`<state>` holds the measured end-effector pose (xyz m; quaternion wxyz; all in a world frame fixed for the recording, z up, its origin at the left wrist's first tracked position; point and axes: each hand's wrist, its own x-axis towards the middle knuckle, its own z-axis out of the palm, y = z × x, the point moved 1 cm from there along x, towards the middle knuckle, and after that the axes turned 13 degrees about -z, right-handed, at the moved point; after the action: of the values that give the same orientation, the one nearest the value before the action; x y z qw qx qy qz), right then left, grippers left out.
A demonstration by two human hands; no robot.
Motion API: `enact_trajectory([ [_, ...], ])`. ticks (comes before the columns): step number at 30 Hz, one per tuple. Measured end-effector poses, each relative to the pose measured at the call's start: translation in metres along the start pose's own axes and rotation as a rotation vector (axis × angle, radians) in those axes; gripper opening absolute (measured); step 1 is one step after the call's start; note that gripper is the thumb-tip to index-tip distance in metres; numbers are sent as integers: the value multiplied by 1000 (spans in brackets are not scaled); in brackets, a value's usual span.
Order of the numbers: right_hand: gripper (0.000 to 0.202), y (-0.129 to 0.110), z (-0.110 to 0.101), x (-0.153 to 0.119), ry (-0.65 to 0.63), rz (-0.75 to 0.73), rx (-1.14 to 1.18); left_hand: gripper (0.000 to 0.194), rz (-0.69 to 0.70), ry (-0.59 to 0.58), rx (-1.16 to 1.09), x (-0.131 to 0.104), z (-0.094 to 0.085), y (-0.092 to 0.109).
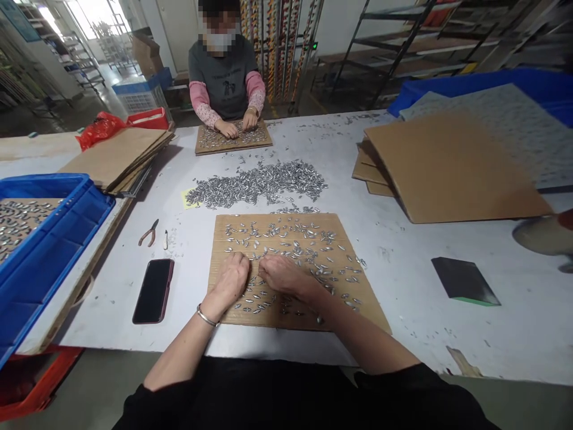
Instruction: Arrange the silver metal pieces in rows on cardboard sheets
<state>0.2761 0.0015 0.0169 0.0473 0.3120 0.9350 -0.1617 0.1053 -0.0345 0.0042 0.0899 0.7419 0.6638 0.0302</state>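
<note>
A flat sheet of brown cardboard lies before me on the white table, scattered with small silvery leaf-shaped metal pieces. My left hand, a bangle at its wrist, rests on the sheet's left part with fingers curled together. Close to its right is my right hand, fingers pinched and pointing left. Whatever either hand pinches is too small or hidden to tell. Loose pieces lie around both hands, some in short rows nearer to me. Beyond the cardboard spreads a long heap of the same metal pieces.
Left of the cardboard are a phone, pliers and a small white-handled tool. A blue crate stands far left. Stacked cardboard and a dark block are right. A co-worker handles pieces on another cardboard opposite.
</note>
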Motion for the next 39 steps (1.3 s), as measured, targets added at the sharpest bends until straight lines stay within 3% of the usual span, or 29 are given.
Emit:
enact_trajectory([
  [6,24,6,-1,2,41,32,3,24,-99,-94,-53,-6,2,6],
  [10,27,7,-7,6,115,56,-20,23,-128,-88,-71,-5,0,5],
  [16,29,-8,-18,23,72,-35,-9,22,-297,149,-230,-16,-20,-38],
  [21,33,-20,-10,46,58,-7,-29,22,-333,125,-201,-25,-22,-58],
  [29,32,-19,-8,56,63,45,-52,23,-275,73,-164,-6,-6,-28],
  [34,28,-8,-10,42,39,65,-11,25,-319,35,-76,6,-4,-12],
  [39,23,-1,-12,26,29,28,76,22,-326,22,-49,10,-5,-9],
])
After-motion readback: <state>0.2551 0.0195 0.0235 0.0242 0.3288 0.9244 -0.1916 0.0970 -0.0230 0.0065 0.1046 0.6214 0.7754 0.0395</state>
